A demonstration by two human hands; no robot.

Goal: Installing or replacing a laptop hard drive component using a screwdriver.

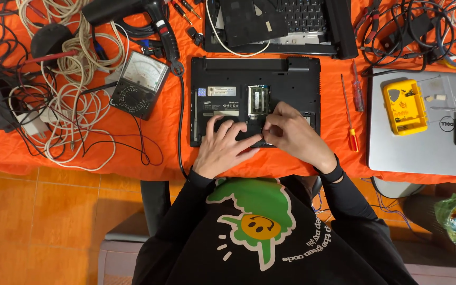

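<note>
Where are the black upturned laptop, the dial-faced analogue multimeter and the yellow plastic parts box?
Black upturned laptop [291, 79]: head view, on its bare plastic base near the rear edge.
Dial-faced analogue multimeter [139, 84]: head view, between scale window and selector knob.
Yellow plastic parts box [405, 107]: head view, on its lid's middle.

Orange-clothed table [133, 153] — black laptop [222, 79], multimeter [139, 84], screwdriver [348, 113].

Bright, even overhead light; sharp, soft shadows.
</note>
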